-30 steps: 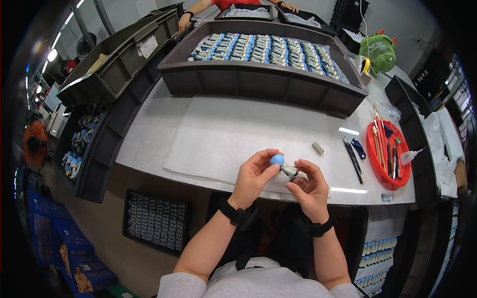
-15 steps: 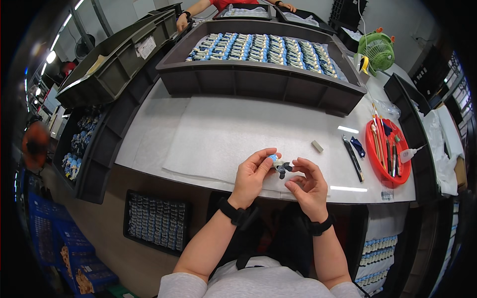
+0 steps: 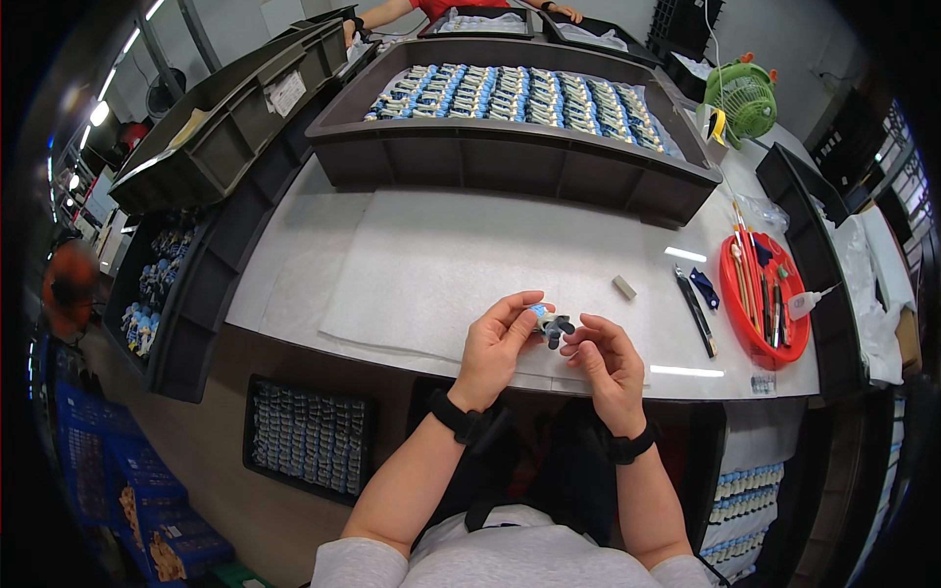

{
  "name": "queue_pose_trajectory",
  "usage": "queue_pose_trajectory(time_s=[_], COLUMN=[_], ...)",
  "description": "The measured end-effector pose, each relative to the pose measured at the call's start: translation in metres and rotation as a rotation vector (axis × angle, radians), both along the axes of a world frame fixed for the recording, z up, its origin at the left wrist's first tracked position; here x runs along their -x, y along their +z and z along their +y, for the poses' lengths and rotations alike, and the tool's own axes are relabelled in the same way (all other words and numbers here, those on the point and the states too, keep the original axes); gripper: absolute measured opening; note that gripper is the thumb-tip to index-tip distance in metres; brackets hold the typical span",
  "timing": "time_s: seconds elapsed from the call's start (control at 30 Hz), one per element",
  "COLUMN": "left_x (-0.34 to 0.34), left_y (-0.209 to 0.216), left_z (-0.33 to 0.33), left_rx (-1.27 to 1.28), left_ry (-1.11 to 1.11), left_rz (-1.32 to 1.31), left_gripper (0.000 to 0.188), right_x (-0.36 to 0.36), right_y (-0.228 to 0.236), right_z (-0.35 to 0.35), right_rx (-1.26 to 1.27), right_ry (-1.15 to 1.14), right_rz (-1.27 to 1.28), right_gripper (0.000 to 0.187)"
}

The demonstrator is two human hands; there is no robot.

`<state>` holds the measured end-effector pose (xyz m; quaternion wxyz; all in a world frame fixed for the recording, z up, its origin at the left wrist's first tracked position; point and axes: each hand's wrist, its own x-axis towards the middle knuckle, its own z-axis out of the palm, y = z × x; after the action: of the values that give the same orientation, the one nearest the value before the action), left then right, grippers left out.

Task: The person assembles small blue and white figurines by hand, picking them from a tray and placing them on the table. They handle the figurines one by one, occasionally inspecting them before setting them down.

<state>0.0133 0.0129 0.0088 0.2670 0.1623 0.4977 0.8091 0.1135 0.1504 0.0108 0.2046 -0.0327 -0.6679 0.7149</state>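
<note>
My left hand (image 3: 493,345) pinches a small figurine (image 3: 552,325) between thumb and fingers above the front of the white table. The figurine has a light blue part by my fingertips, a pale middle and dark grey lobes facing right. Close on its right is my right hand (image 3: 613,365), fingers half curled and thumb drawn in toward them. Nothing shows in its grasp, and it appears just apart from the grey lobes. A white sheet (image 3: 412,265) lies beneath, with a small pale grey block (image 3: 623,287) beyond my right hand.
A large dark tray (image 3: 510,162) of similar figurines stands at the back. To the right are a red basket (image 3: 772,355) of brushes, a cutter knife (image 3: 696,312) and a green fan (image 3: 745,103). Dark bins (image 3: 230,118) line the left. Across the table, another person's arm (image 3: 382,14) shows.
The figurine has turned a little in my left hand, its grey lobes showing more. My right thumb has moved up toward the fingers. The other person's hand has shifted left.
</note>
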Motion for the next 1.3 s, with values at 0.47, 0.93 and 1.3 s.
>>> queue_pose_trajectory(time_s=[0.47,0.93,1.3], left_x=[0.0010,0.0004,0.0033], left_y=[-0.0010,-0.0004,-0.0062], left_z=[-0.0007,-0.0008,-0.0005], left_rx=[-0.003,-0.021,0.035], left_ry=[-0.030,-0.030,-0.047], left_rz=[0.027,0.019,0.052], left_gripper=[0.028,0.028,0.029], right_x=[-0.0007,-0.0006,-0.0005], right_y=[-0.0019,-0.0004,-0.0011], right_z=[0.0006,-0.0003,0.0005], right_rx=[0.034,0.020,0.026], right_ry=[0.025,0.024,0.027], right_rz=[-0.015,-0.018,-0.017], right_gripper=[0.029,0.028,0.028])
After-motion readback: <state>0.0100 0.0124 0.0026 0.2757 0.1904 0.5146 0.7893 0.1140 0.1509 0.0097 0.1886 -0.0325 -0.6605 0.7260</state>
